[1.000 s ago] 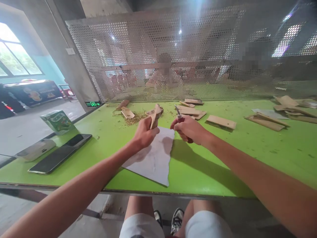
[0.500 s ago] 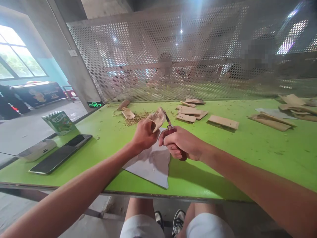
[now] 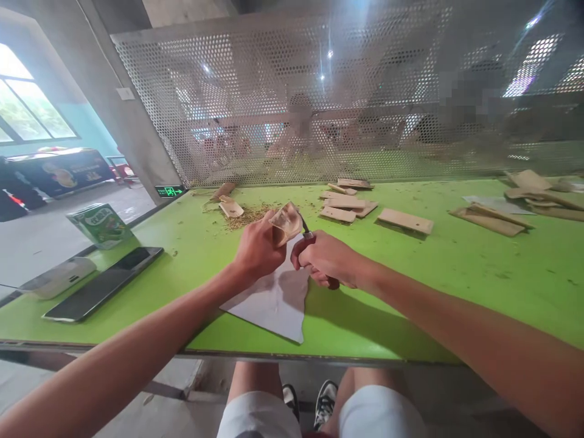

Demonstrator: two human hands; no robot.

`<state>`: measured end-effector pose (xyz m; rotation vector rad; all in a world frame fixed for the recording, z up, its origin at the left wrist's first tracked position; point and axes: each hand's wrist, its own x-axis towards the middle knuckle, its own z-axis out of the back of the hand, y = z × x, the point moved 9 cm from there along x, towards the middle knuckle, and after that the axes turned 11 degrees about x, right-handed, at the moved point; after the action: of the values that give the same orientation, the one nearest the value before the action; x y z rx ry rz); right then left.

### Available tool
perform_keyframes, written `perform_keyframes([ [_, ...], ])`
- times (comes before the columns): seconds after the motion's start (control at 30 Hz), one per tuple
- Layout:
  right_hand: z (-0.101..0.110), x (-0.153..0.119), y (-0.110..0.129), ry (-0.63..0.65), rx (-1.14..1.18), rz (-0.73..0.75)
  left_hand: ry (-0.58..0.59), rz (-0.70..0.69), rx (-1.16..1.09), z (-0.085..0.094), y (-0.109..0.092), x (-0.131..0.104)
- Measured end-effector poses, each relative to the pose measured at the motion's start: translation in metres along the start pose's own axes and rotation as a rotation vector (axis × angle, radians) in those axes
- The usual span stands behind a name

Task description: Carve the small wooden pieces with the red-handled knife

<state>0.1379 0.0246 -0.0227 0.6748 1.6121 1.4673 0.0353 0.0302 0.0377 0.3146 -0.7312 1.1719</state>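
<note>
Left hand [image 3: 260, 248] gripping pale piece [image 3: 286, 225], right hand [image 3: 329, 258] wrapping fingers round knife [image 3: 308, 235], blade sitting at piece's right edge, paper [image 3: 278, 307] lying below

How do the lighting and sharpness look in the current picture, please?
Head view, left: the window is washed toward white; head view, top: glints show on the perforated screen, shapes behind it hazy; head view, centre: a soft shadow lies on the green table below the right arm, and the dark blade is too small for its focus to be judged.
</note>
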Motion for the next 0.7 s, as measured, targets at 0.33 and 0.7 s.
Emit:
perform_keyframes([
  [0.33,0.016,-0.003,0.030,-0.178,-0.246,0.145,0.133,0.256,-0.227,-0.010,0.013,-0.002],
  [0.7,-0.027,-0.009,0.001,0.219,0.115,-0.019,-0.218,-0.179,0.107,0.008,0.002,0.000],
])
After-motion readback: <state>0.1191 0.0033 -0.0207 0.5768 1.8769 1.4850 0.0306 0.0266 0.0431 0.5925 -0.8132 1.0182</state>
